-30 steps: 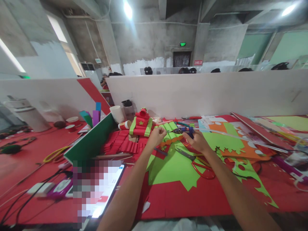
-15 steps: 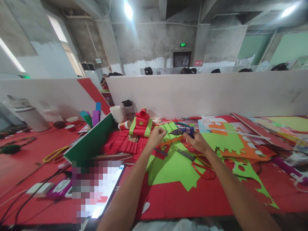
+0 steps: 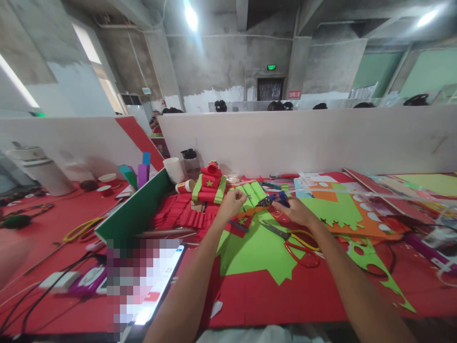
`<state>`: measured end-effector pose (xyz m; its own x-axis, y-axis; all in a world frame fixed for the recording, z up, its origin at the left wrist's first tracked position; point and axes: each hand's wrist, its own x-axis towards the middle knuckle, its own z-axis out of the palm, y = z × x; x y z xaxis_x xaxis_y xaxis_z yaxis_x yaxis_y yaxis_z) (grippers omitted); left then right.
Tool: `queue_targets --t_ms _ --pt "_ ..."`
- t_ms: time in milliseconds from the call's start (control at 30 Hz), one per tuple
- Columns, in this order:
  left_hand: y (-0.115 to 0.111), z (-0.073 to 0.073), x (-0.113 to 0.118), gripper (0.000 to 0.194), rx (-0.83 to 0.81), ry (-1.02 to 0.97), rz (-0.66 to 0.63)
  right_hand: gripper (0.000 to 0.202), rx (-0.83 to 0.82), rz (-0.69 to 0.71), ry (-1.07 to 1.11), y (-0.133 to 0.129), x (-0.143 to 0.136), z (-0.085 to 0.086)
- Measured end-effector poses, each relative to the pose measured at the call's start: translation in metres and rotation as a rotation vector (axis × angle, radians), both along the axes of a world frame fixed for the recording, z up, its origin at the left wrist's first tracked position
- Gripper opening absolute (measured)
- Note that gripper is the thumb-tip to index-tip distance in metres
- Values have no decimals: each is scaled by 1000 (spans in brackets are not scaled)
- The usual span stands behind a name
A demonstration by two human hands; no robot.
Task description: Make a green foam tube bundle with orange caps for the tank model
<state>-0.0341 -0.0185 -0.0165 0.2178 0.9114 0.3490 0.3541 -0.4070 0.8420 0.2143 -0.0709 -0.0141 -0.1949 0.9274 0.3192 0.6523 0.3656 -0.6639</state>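
My right hand (image 3: 294,210) is closed around a dark blue glue gun (image 3: 273,199), its nozzle pointing left and down. To the left, the fingertips of my left hand (image 3: 233,204) are pinched together; whatever they hold is too small to make out. Light green rolled paper (image 3: 254,191) lies between and behind the hands, with a small dark star shape on it. Just below the nozzle is a scalloped orange paper strip (image 3: 250,211). Beside my left hand stands a red and green paper model (image 3: 210,183) bearing a star.
Scissors (image 3: 285,236) with red and yellow handles lie on green paper (image 3: 250,252). A lit phone (image 3: 160,281) is left of my left forearm. A green board (image 3: 135,209) stands at left, near folded red paper (image 3: 174,212). Cut orange and green sheets (image 3: 332,209) lie at right.
The glue gun's nozzle has moved away from my left fingertips, slightly right and down. My left hand stays nearly in place. A blurred shape has appeared at the left edge.
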Motion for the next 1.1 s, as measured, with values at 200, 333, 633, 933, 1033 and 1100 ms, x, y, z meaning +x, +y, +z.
queue_targets --t_ms 200,333,633,933,1033,1100 --pt "-1 0 0 17 -28 -11 -42 48 -122 11 291 1 -1 -6" --pt "1 -1 1 14 -37 -22 -76 55 -45 -139 273 7 -1 -7" --pt "1 1 -1 18 -47 -32 -58 43 -274 201 247 -13 11 3" --pt "3 0 -2 16 -58 -23 -77 49 -221 -2 410 -1 9 3" --pt "2 2 -3 16 -57 -6 -60 42 -298 162 147 -8 14 2" --pt "2 2 -3 17 -53 -12 -51 40 -324 244 113 -13 21 0"
